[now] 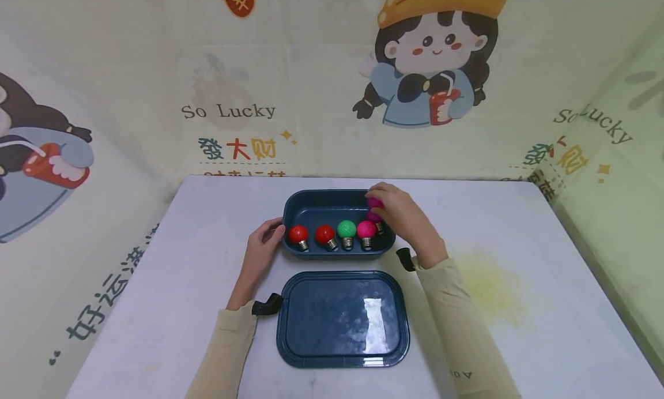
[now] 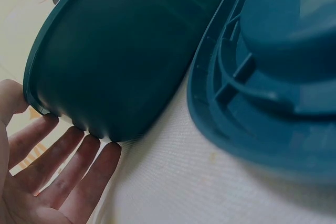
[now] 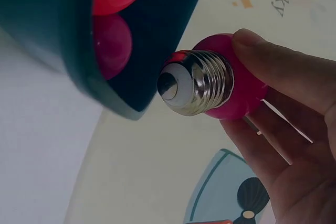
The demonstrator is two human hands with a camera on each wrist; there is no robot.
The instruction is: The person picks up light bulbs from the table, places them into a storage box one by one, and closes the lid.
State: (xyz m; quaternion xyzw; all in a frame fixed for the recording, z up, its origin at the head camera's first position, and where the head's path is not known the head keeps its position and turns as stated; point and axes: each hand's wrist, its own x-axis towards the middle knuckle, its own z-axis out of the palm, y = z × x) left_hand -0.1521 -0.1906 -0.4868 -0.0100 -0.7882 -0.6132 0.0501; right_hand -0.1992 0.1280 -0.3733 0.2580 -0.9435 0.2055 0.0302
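At the far left, the patterned cloth (image 1: pixel 124 99) shows part of a cartoon figure with a red can, and its drawings and lettering run on behind the white table (image 1: pixel 202 330). The beige left sleeve (image 1: pixel 220 353) comes up from the lower edge, with a black wrist piece (image 1: pixel 267 305) at its cuff. The left hand (image 1: pixel 263 243) touches the left end of the dark blue box (image 1: pixel 332 206); its fingers are nearly straight, fingertips against the outer wall and thumb at the rim.

Inside the box, along the side nearer the person, lie a red bulb (image 1: pixel 298 234), a second red bulb (image 1: pixel 324 234), a green bulb (image 1: pixel 346 229), a pink bulb (image 1: pixel 366 229) and, at the right end, a purple bulb (image 3: pixel 113 48) partly hidden in the head view. Nearer the person, just apart from the box, a dark blue lid (image 1: pixel 327 318) lies flat, light glinting on its right half.

Above the box's right end, the right hand (image 1: pixel 402 214) pinches another purple bulb (image 3: pixel 244 90) by its globe, thumb on one side and fingers on the other; its metal screw base points away from the palm. The beige right sleeve (image 1: pixel 461 318) reaches down to the lower edge, and beside it a yellowish stain (image 1: pixel 493 286) marks the table.
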